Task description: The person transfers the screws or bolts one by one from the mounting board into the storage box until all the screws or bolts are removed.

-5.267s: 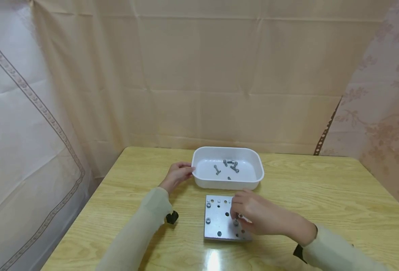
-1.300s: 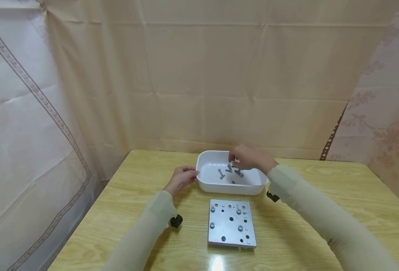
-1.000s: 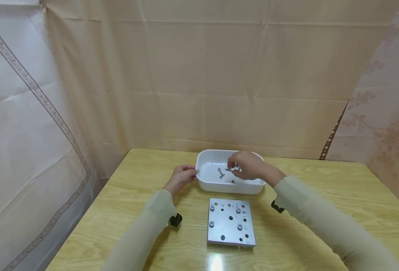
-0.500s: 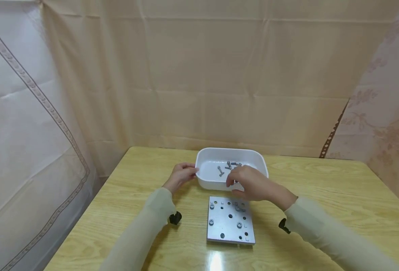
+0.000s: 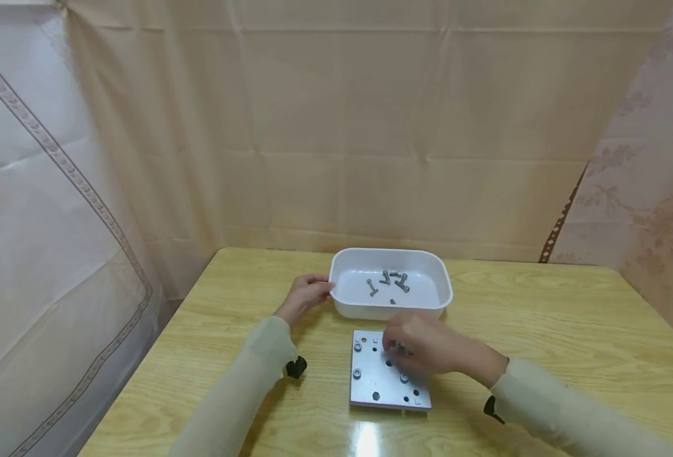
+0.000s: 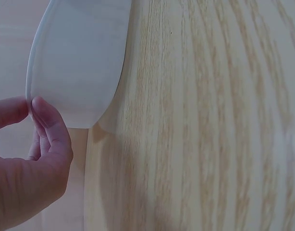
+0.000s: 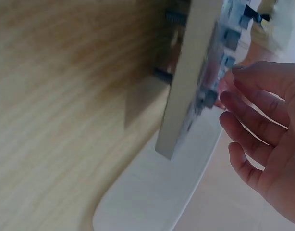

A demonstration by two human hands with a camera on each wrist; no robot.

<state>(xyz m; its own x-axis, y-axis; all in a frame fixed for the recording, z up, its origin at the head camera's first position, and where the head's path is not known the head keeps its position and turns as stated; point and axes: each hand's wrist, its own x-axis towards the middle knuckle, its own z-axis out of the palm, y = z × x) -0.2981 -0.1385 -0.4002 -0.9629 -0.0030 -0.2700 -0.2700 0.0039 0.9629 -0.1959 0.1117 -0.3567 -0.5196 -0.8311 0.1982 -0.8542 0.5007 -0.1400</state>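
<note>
My left hand (image 5: 306, 295) pinches the left rim of a white plastic tray (image 5: 365, 312); in the left wrist view, thumb and fingers (image 6: 51, 120) meet at the tray's edge. Several metal bolts (image 5: 401, 287) lie in the tray. In front of it sits a grey metal plate (image 5: 370, 381) with holes and socket-head bolts (image 5: 357, 374) standing in it. My right hand (image 5: 427, 346) is over the plate's upper right part, hiding a bolt there. In the right wrist view its fingers (image 7: 246, 120) are loosely bent beside the bolt heads (image 7: 210, 98), with nothing seen between them.
A yellow wood-grain table (image 5: 245, 273) carries the plate and tray. A beige curtain (image 5: 336, 139) hangs behind it, with patterned cloths at left and right. Bolt shanks (image 7: 163, 75) stick out beneath the plate in the right wrist view.
My right hand has gone from the tray, where one more bolt lies than 5.3 s ago, back toward me over the plate. My left hand keeps its grip on the tray rim.
</note>
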